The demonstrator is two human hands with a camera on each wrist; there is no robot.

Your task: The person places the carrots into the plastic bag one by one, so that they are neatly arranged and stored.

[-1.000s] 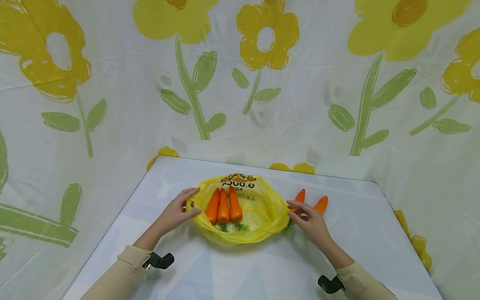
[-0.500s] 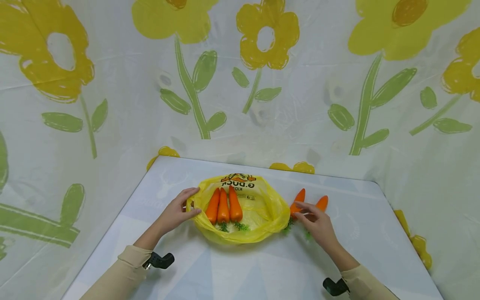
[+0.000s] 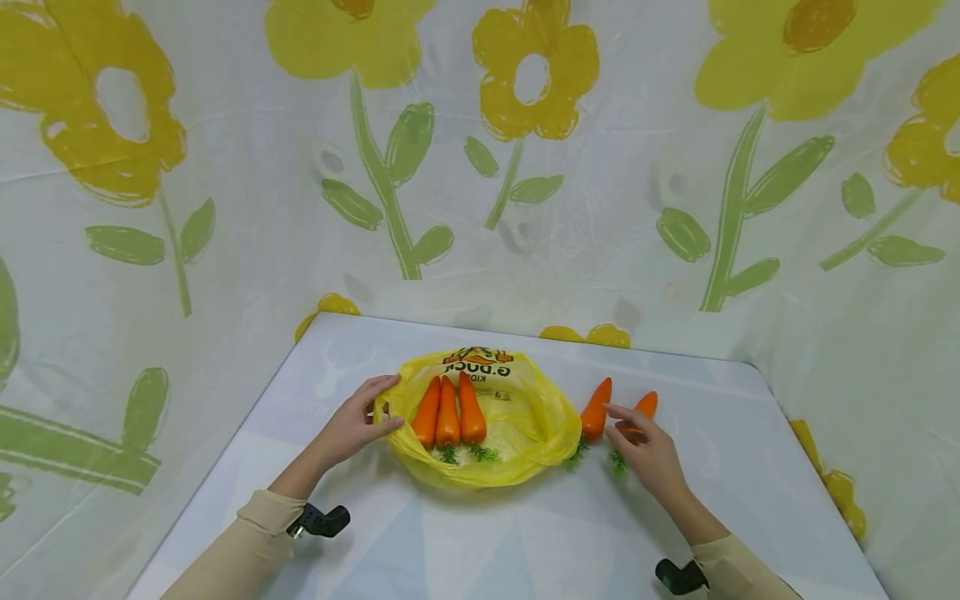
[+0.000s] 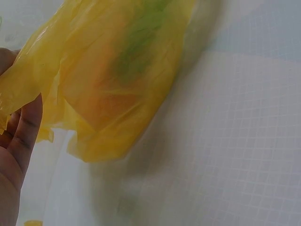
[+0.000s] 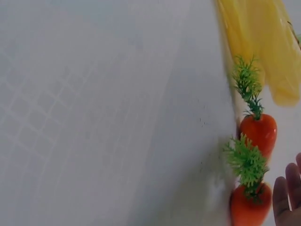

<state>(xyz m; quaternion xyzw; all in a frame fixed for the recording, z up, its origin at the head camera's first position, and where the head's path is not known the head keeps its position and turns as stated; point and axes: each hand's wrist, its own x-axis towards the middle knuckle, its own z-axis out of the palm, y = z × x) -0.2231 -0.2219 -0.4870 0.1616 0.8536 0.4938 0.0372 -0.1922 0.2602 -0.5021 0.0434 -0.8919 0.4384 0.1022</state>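
A yellow plastic bag [image 3: 525, 454] lies with its mouth spread wide, and three orange carrots [image 3: 447, 417] rest side by side inside, green tops toward the person. My left hand [image 3: 365, 421] grips the bag's left rim between thumb and fingers; in the left wrist view the bag's film [image 4: 117, 108] runs past those fingers. Right of the bag lie two more carrots, a nearer-bag one [image 3: 596, 408] and an outer one [image 3: 647, 405]. Over the outer carrot hovers my right hand [image 3: 651, 454], thumb and fingers apart, partly hiding it. In the right wrist view its fingers are beside a carrot [image 5: 250, 207].
A pale patterned table [image 3: 450, 550] carries everything. Behind it and along its sides hangs a white cloth with yellow flowers [image 3: 536, 79]. Black wrist cameras [image 3: 321, 522] sit at both cuffs.
My right hand has moved right, away from the bag's right rim, past the nearer loose carrot to the outer one. The left hand and the bag have stayed put.
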